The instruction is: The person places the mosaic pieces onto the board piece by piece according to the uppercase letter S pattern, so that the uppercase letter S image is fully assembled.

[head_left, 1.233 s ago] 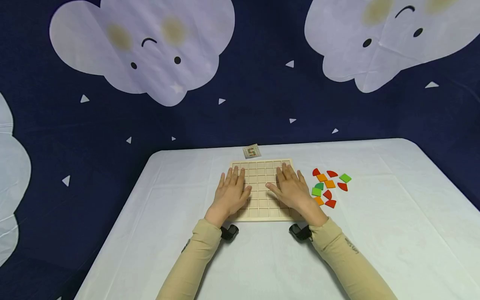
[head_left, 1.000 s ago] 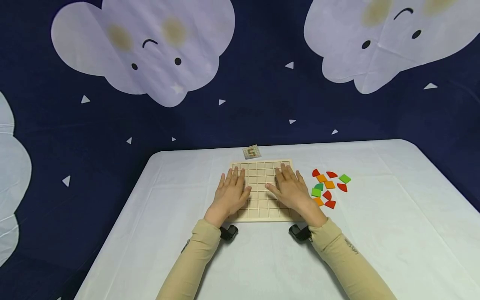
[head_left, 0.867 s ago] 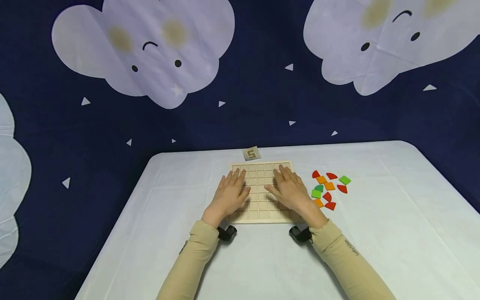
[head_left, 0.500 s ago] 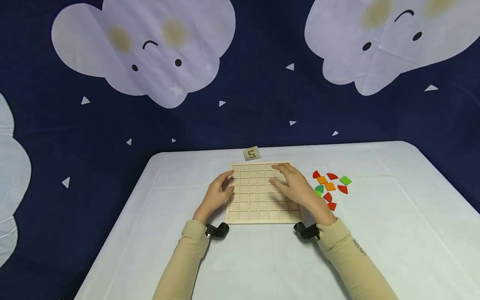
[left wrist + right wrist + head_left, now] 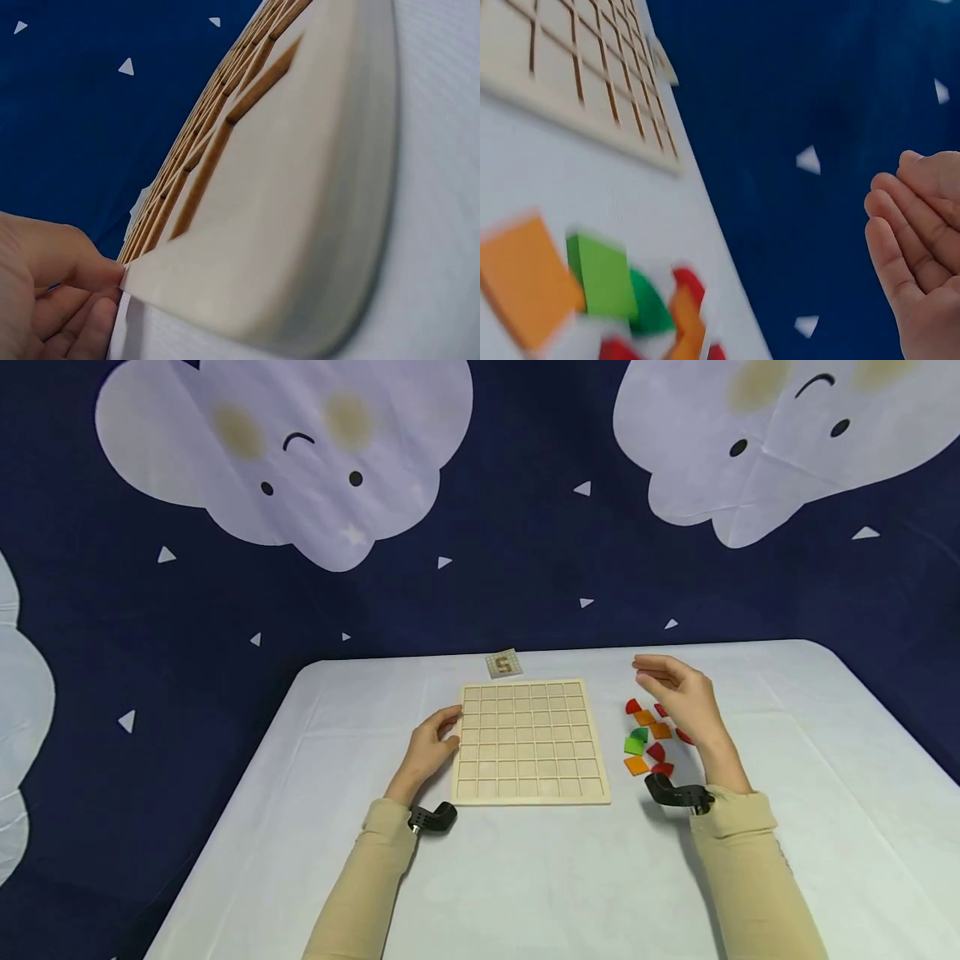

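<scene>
A pale wooden board with a raised grid (image 5: 528, 803) lies on the table. My left hand (image 5: 424, 755) is at its left side, and in the left wrist view the thumb (image 5: 82, 262) touches the board's edge with the other fingers loosely bent beside it. To the right of the board, my right hand (image 5: 693, 706) is raised over the loose flat pieces with nothing in it. Those pieces include orange squares (image 5: 636, 765), light green squares (image 5: 633, 746), a dark green rounded piece (image 5: 649, 304) and red quarter-circles (image 5: 656, 752). The right hand and wrist cover some of them.
A small card with a grid and a figure (image 5: 504, 663) lies behind the board near the table's far edge. White cloth (image 5: 525, 885) covers the table. A dark blue backdrop with clouds (image 5: 510, 527) hangs behind it. Black wrist cameras (image 5: 433, 818) are strapped on both wrists.
Both hands have left the top of the board. The left has slid to the board's left edge; the right has lifted and moved right, over the pieces. The board stays in place.
</scene>
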Tool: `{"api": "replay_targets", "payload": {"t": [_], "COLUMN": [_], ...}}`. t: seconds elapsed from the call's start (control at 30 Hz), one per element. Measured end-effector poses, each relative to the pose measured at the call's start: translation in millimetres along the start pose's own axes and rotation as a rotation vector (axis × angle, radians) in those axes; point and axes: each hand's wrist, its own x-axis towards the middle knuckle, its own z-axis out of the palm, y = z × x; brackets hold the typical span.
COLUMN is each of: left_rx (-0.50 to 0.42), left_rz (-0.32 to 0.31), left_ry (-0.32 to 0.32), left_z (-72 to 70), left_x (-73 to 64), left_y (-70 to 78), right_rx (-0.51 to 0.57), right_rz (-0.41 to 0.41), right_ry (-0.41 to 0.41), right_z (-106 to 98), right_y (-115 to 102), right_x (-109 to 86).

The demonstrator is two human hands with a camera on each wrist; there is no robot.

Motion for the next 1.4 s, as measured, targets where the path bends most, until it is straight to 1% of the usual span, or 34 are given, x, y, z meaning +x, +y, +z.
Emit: {"api": "replay_targets", "payload": {"t": [0.03, 0.13, 0.17, 0.23, 0.3, 0.4, 0.47, 0.53, 0.67, 0.77, 0.9, 1.07, 1.13, 1.23, 1.33, 1.4], "left_rx": [0.007, 0.021, 0.023, 0.026, 0.028, 0.032, 0.035, 0.037, 0.037, 0.037, 0.037, 0.025, 0.021, 0.021, 0.025, 0.02], "left_rz": [0.001, 0.0, -0.003, -0.008, -0.013, -0.012, -0.014, -0.016, -0.019, -0.017, -0.023, -0.018, -0.015, -0.014, -0.016, -0.014], "left_ry": [-0.001, -0.004, -0.004, -0.007, -0.009, -0.007, -0.007, -0.005, -0.003, -0.004, -0.004, -0.005, -0.007, -0.008, -0.009, -0.008], "left_z": [-0.3, -1.7, -2.0, -2.7, -3.1, -3.4, -3.4, -3.3, -3.5, -3.7, -3.4, -2.4, -1.9, -1.1, -0.2, 0.4], "left_x": [0.5, 0.9, 1.0, 0.9, 0.9, 1.4, 2.1, 2.8, 3.3, 2.8, 2.0, 1.7, 1.9, 1.9, 1.9, 1.9], "left_y": [-0.3, -0.3, -0.4, -0.5, -0.8, -1.1, -1.1, -1.1, -0.9, -0.3, 0.0, -0.3, -1.0, -1.4, -1.7, -1.2], "right_rx": [0.014, 0.036, 0.033, 0.033, 0.004, -0.054, -0.101, -0.132, -0.18, -0.193, -0.221, -0.263, -0.27, -0.272, -0.242, -0.216], "right_rz": [0.022, 0.048, 0.054, 0.094, 0.11, 0.138, 0.127, 0.142, 0.16, 0.156, 0.112, 0.071, 0.074, 0.105, 0.135, 0.133], "right_ry": [0.007, 0.036, 0.045, 0.071, 0.076, 0.061, 0.032, 0.014, -0.023, -0.056, -0.078, -0.054, -0.047, -0.017, 0.039, 0.082], "right_z": [-4, -14, -16, -19, -20, -19, -19, -17, -16, -15, -14, -13, -13, -13, -15, -16], "right_y": [4, 19, 24, 34, 43, 54, 60, 65, 72, 77, 82, 84, 84, 81, 75, 69], "right_x": [-0.3, -1.7, -2.1, -3.3, -4.7, -6.5, -7.6, -8.1, -8.7, -8.5, -9.0, -11.4, -12.3, -13.6, -13.4, -12.0]}}
